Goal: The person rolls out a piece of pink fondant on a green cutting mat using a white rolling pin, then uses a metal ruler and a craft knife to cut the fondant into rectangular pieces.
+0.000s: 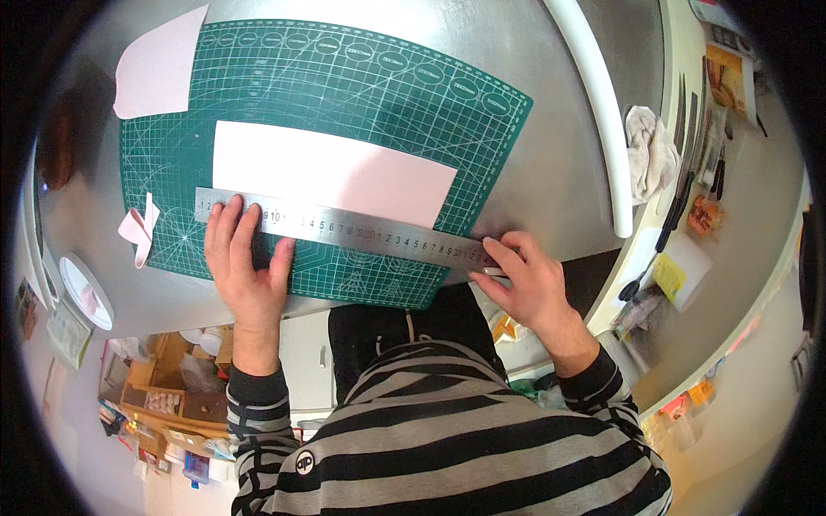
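Observation:
A long steel ruler lies slantwise along the near edge of a pale pink sheet strip, on a green cutting mat. My left hand presses the ruler's left part with spread fingertips, its thumb below the near edge. At the other end my right hand is closed, thumb and bent fingers pinching the ruler's tip. A small shiny bit shows by that thumb; its kind cannot be made out. Both hands touch only the ruler, as far as shows.
A larger pink piece overlaps the mat's far left corner; a folded pink scrap lies at its left edge. Farther left is a white plate. A white rolling pin or tube and a crumpled cloth lie on the right.

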`<act>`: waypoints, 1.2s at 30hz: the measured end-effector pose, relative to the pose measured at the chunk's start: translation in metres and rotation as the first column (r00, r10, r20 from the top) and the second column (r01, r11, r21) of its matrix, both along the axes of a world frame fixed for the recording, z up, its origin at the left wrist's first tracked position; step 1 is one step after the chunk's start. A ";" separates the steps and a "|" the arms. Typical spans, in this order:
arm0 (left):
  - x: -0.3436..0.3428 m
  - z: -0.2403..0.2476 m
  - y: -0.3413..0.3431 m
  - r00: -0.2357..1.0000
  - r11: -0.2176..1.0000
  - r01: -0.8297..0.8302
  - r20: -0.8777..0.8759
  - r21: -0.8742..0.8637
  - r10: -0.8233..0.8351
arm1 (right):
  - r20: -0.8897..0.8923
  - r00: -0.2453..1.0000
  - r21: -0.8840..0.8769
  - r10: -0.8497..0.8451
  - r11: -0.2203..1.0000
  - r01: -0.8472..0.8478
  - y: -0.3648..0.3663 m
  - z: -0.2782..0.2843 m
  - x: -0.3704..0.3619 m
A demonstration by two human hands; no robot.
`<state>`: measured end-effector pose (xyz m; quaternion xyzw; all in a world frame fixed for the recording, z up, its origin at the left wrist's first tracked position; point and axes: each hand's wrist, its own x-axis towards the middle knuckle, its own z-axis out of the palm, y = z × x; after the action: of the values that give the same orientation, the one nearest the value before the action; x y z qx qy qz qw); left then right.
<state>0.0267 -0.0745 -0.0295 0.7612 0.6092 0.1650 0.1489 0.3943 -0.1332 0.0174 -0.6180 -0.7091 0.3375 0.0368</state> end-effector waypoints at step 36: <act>-0.008 0.002 0.004 0.959 0.998 -0.044 0.283 0.036 0.032 | -0.031 0.930 0.318 0.367 0.886 -0.338 0.146 0.020 -0.200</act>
<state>0.0191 -0.0709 -0.0274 0.7210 0.5929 0.2872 0.2149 0.1941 0.0126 0.0371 -0.4495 -0.8509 0.2517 0.1026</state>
